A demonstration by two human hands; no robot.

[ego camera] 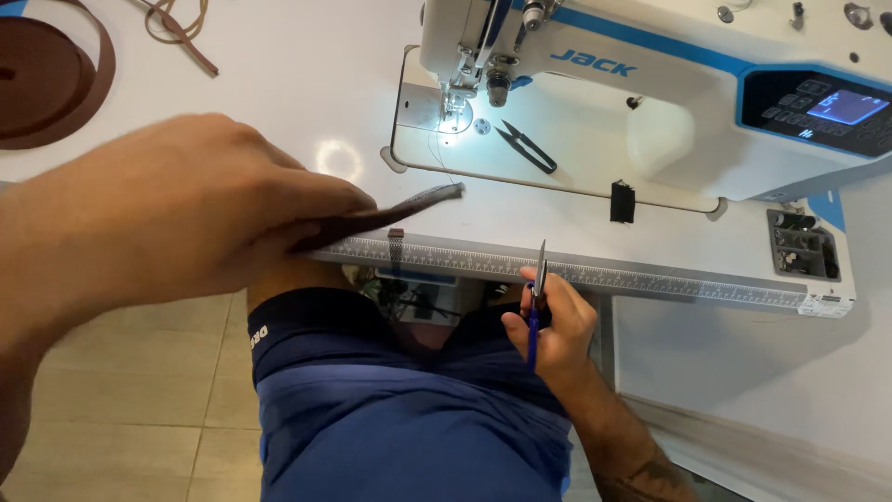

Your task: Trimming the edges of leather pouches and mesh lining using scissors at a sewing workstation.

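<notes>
Brown strap piece (395,212), flat and stiff, pinched in left hand (177,209); fingers closed on it, tip poking over white table (307,74) edge near measuring tape strip (595,275). Right hand (553,325) curled round blue-handled scissors (535,307), blades upright, at table edge. White sewing machine (650,84) behind; black thread snips (526,147) on its bed. Brown strap roll (46,79) far left.

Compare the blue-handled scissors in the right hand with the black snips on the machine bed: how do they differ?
The scissors have a blue handle; the snips are all black. The scissors are gripped in the right hand below the table edge, blades pointing up; the snips lie flat and untouched on the machine bed. Both are small cutting tools with blades closed.
</notes>
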